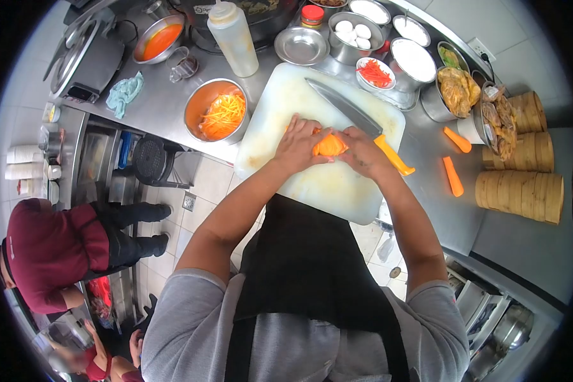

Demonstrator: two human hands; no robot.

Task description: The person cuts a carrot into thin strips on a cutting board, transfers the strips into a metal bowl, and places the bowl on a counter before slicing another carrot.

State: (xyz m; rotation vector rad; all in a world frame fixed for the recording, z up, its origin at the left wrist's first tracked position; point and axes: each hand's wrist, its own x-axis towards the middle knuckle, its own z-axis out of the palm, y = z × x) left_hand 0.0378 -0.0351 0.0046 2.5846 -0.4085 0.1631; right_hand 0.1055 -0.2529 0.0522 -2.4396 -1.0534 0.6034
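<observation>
Head view, items listed near to far.

1. Wearer: grey sleeves and a black apron are filling the lower frame; both forearms are reaching forward and converging over the board.
2. Left hand (297,145): lying palm down, fingers curling closed against the left side of the carrot portion (330,146).
3. Right hand (361,153): mirroring it, fingers curling closed against the right side. The carrot portion is sitting pinched between both hands at the middle of the cutting board (325,191); whether it is whole or shredded cannot be told.
4. Cutting board: white, stained, lying on a stainless steel worktop (426,197) and overhanging its near edge.
5. Knife (347,105): lying flat on the board just beyond the right hand, its orange handle pointing right.
6. Two peeled carrots (452,176): lying loose on the worktop right of the board, near the stacked bamboo steamers (521,194).
7. Metal bowl (219,113): standing left of the board, holding shredded carrot.
8. Squeeze bottle (234,37): standing upright behind that bowl.
9. Far row: a tub of white eggs (353,32), a dish of red strips (374,73) and a red-capped jar (312,15), its label too small to read.
10. Room: a tiled floor is showing at left, where a person in a maroon top (51,248) is bending over.
</observation>
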